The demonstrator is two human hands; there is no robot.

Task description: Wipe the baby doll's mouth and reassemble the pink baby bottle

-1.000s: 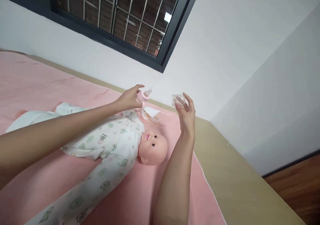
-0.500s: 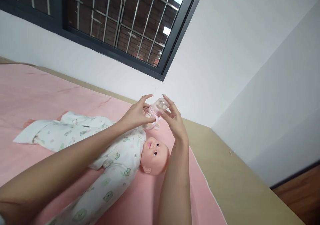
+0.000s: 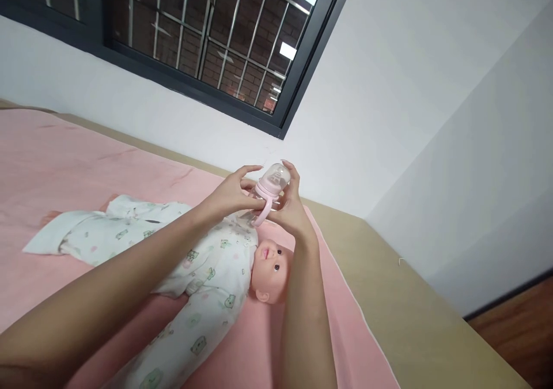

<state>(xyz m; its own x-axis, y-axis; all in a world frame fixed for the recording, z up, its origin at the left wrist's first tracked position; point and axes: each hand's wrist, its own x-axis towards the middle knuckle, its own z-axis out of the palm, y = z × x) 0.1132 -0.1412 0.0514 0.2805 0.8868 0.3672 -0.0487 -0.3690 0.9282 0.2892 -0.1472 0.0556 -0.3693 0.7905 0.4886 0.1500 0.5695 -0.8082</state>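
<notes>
A baby bottle [image 3: 268, 188] with a pink collar, pink handle and clear dome cap is held tilted above the doll's chest, its cap pointing up and right. My left hand [image 3: 235, 193] grips it from the left, the thumb at the handle. From the right, my right hand [image 3: 290, 204] is closed around the bottle near the collar, with some fingers hidden behind it. Beneath my arms a baby doll [image 3: 270, 271] lies on its back in a white printed outfit [image 3: 224, 256]. My right forearm covers part of its head.
A pink sheet [image 3: 86, 147] lies under the doll on a tan surface [image 3: 367, 262] that runs along the white wall [image 3: 389, 78]. Above is a dark-framed window [image 3: 276, 125] with metal bars. Brown wood [image 3: 514, 331] shows at the lower right.
My right hand has moved from the clear cap down to the collar area. The bottle has turned, so its handle and cap now show more plainly. My left hand stays on it.
</notes>
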